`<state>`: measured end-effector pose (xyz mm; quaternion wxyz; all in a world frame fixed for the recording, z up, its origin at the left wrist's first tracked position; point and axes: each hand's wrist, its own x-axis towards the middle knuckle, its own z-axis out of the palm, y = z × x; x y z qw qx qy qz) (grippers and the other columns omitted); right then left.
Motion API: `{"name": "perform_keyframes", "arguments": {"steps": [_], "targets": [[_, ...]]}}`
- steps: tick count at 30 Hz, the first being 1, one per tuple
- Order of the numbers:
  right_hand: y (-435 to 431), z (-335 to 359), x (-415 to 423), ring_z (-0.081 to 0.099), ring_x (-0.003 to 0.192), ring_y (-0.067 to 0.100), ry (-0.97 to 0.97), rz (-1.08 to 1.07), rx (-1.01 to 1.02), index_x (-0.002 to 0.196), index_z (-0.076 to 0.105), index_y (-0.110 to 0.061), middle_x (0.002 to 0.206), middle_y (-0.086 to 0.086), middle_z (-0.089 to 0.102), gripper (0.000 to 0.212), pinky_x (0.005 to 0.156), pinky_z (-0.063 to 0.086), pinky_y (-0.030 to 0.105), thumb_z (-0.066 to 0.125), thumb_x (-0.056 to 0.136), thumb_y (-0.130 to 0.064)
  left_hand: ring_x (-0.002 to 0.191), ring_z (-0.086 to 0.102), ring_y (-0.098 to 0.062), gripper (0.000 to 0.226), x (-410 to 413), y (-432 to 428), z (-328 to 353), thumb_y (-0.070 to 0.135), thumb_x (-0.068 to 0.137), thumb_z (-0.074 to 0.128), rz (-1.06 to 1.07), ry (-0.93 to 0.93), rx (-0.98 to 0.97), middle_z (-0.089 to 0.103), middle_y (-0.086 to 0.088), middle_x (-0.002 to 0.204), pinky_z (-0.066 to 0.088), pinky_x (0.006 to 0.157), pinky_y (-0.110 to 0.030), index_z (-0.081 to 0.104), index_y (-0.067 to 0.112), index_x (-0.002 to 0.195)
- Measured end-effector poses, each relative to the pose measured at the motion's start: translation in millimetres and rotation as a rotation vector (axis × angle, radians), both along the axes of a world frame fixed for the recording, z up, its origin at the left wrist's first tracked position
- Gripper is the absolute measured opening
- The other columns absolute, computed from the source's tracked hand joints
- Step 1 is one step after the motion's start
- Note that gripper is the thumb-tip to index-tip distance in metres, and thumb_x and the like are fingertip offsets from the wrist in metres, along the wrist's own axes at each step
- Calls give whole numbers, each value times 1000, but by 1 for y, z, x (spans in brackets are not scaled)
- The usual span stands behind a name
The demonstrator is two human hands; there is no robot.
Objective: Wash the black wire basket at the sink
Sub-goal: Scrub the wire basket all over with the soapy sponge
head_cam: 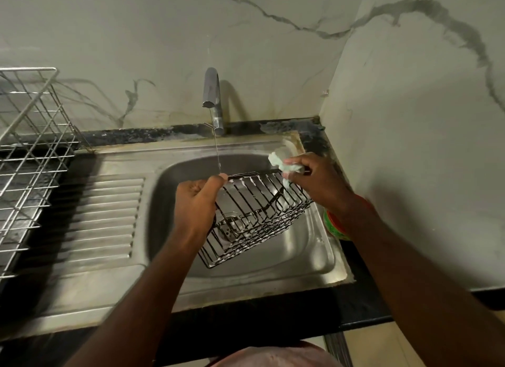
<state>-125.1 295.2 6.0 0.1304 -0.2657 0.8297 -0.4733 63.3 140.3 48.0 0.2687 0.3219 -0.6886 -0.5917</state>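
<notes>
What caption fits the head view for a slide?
Left hand holds the soapy basket over the sink; right hand holds a sponge on its rim.

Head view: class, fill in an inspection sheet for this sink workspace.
Surface: steel sink with ribbed drainboard, set in black counter.
Job's things: black wire basket, soapy, tilted over the basin; pale green scrubber; tap runs thinly.
Clutter: green-and-red object right of the sink, partly hidden.
Hands: left hand grips basket's rim; right hand holds scrubber against it.
Cables: nothing seen.
Surroundings: wire dish rack left; marbled walls.
</notes>
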Motion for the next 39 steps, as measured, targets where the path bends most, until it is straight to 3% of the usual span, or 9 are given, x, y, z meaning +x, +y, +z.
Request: {"name": "perform_keyframes", "arguments": {"steps": [7,13,18,24,27,31,33,35,39], "targets": [[3,-3,-17,59,76,8,186,27,194,104,71,-9,96,2,65,25,60,40,2,66,82,0,39,25,-7,40,11,-10,-6,11,94,60,-30,75,35,32,5,43,29,42,-13,48,0,57],[-14,35,10,59,61,6,27,149,150,102,72,-16,83,-2,70,18,53,45,19,66,86,-11,43,26,-12,42,10,-14,-11,10,94,59,-64,130,26,33,-3,50,29,45,-20,47,-3,56],[-32,48,39,60,77,3,219,380,82,101,74,-13,91,-6,66,20,66,47,12,71,82,-9,44,42,-8,43,10,-9,-12,9,95,57,-80,158,43,50,-3,49,37,48,-14,52,-6,55],[4,21,-30,59,75,9,164,149,442,104,70,-9,98,8,70,18,58,39,16,64,86,-8,36,22,-8,49,15,-25,-24,14,89,63,-80,173,101,30,8,40,24,43,-21,38,9,47],[20,15,-44,59,64,7,-85,228,427,114,68,-11,86,7,69,24,54,41,18,60,91,-9,39,23,-21,45,19,-31,-24,27,77,68,-51,189,186,33,-1,43,30,44,-29,44,4,46],[35,10,-55,55,58,17,-670,280,57,118,64,-6,82,16,59,52,47,47,23,79,74,-28,54,30,-37,57,21,-49,-36,41,59,76,-39,224,378,33,-14,59,32,51,-70,50,-10,65],[35,15,-58,55,56,13,-796,306,-67,111,63,-1,78,11,61,57,49,49,24,85,66,-27,55,29,-32,48,22,-55,-41,41,53,75,-58,240,449,34,-13,59,31,43,-52,50,2,64],[31,29,-57,53,51,9,-779,296,-130,91,66,-5,71,5,64,11,46,48,21,69,81,-8,44,15,-26,37,21,-57,-44,38,57,65,-71,264,503,32,-4,43,10,41,-34,42,9,55],[23,66,-46,49,45,11,-669,421,-87,69,65,-11,62,9,60,20,38,39,19,50,77,0,32,23,-17,39,22,-61,-59,29,73,49,-117,304,558,31,-1,34,16,38,-22,43,16,37]]}}
